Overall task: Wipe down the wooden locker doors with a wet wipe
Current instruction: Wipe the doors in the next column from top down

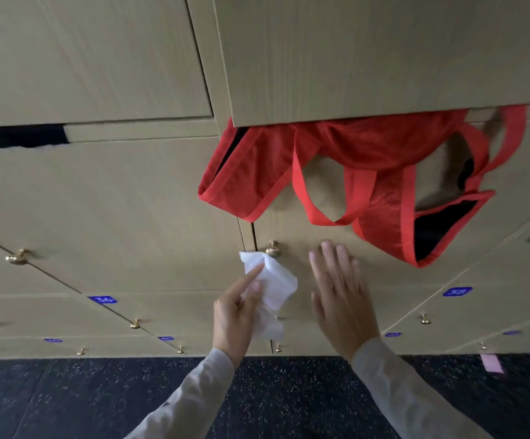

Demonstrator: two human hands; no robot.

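Light wooden locker doors fill the wall ahead. My left hand (236,315) grips a crumpled white wet wipe (273,286), index finger stretched along it, just below a brass knob (273,248). My right hand (339,293) lies flat with fingers spread on the locker door (314,236) to the right of that knob. The wipe's upper corner sits at the gap between two doors.
A red tote bag (368,172) hangs out of a locker under a half-open upper door (368,58), just above my right hand. Blue number tags 36 (102,300) and 38 (457,291) mark lower doors. Dark speckled floor (67,400) lies below.
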